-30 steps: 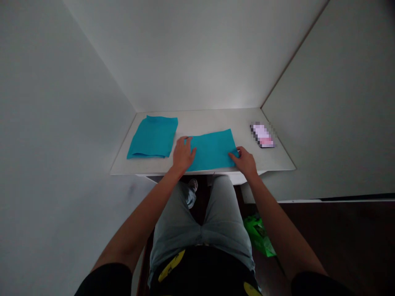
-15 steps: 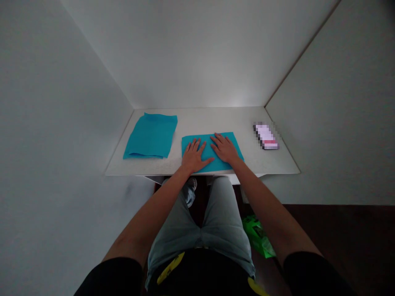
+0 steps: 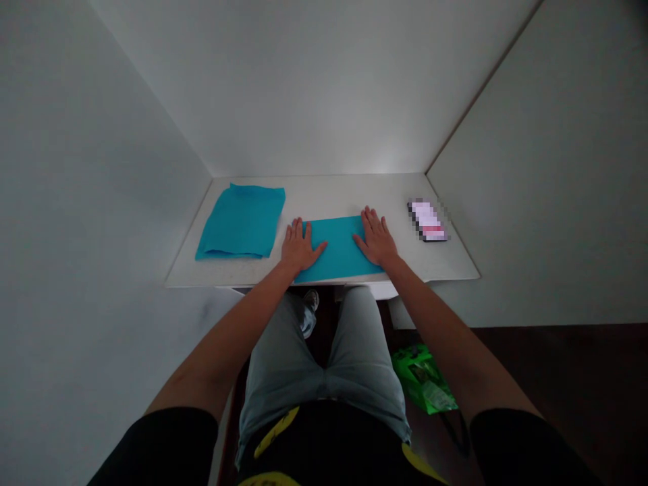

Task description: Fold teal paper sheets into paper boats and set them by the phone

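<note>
The left hand (image 3: 300, 246) and right hand (image 3: 375, 237) both lie open and palm down, with fingers spread and nothing gripped. They rest at the left and right ends of a folded teal cloth (image 3: 338, 250), which sits on the white tabletop (image 3: 324, 197) just by its near edge. The left hand's heel and fingers bear on the cloth's left end, and the right hand's fingertips reach past its far edge onto the bare surface. Further left lies a second teal cloth (image 3: 240, 221), its near edge doubled over and its far corner slightly raised. To the far right is a pixelated flat object (image 3: 428, 221), probably a phone.

The cloth looks thin and light, so uneven pressure or a drag from flat palms could skew or ruck it. With so little margin at the near edge, a pull toward the body could slide it over the lip. A wide sweep to the right could knock the flat object, while one to the left could disturb the loose corner of the other cloth.
</note>
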`<state>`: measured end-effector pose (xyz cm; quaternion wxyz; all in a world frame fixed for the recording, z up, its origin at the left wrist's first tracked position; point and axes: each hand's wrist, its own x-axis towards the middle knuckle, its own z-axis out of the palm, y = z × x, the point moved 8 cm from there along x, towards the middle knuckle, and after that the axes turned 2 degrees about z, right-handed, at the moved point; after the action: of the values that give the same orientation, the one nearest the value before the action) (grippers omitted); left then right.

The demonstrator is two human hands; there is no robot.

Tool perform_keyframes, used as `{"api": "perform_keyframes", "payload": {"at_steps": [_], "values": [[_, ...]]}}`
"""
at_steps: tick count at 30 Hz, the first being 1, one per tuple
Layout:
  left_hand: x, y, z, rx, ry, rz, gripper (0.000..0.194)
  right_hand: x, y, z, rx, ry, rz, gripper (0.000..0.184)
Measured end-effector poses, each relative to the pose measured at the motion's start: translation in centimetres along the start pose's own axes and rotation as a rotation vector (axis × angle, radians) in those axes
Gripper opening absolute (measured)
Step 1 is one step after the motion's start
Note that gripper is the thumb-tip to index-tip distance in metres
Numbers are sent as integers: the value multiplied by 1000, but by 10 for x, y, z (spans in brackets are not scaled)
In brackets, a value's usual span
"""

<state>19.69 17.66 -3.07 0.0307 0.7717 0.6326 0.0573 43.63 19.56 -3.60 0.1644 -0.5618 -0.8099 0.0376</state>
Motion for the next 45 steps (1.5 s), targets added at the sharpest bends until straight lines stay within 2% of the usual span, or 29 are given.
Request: {"api": "perform_keyframes", "payload": {"at_steps": [2,4,6,9,11,14,17,20,21,22,24,25,26,28,32,35,38,40,43,45], "values": [[-2,17,-6,25,16,47,79,-4,-12,-1,23,-19,-104,66],[-10,47,-7,24,21,167,64,-8,-20,3,45,-75,-141,60],[-21,75,-4,-15,10,250,59,-11,-22,6,49,-95,-96,58],[-34,90,3,-84,8,212,59,-19,-24,3,13,-73,-23,62],[-37,86,4,-105,29,193,57,-30,-25,-3,-29,-67,6,66],[-36,67,1,-119,64,210,50,-56,-28,-15,-81,-69,15,73],[-38,49,1,-165,31,329,48,-88,-32,-23,-91,-72,-22,85],[-51,39,3,-217,-27,483,49,-113,-36,-24,-63,-61,-81,111],[-57,37,3,-221,-37,536,55,-118,-36,-23,-47,-59,-105,119],[-63,36,3,-218,-43,589,69,-121,-36,-21,-30,-62,-131,127],[-75,36,1,-205,-50,678,111,-124,-34,-17,-1,-81,-192,142],[-79,36,0,-200,-47,701,127,-125,-33,-15,5,-98,-227,148],[-81,35,0,-198,-38,708,134,-125,-32,-12,6,-116,-259,151],[-82,33,-2,-204,-7,688,124,-124,-30,-8,-10,-148,-291,146],[-77,27,-4,-266,47,627,76,-118,-24,-13,-50,-178,-253,98],[-71,22,-4,-362,59,583,51,-111,-20,-27,-26,-215,-231,62],[-66,17,-4,-507,62,513,30,-105,-12,-47,89,-191,-190,40],[-62,11,-6,-619,76,418,31,-103,-4,-59,259,-129,-123,40],[-57,-5,-16,-770,137,182,46,-103,13,-66,580,2,63,67],[-53,-9,-31,-893,175,98,52,-101,18,-68,748,73,154,80]]}}
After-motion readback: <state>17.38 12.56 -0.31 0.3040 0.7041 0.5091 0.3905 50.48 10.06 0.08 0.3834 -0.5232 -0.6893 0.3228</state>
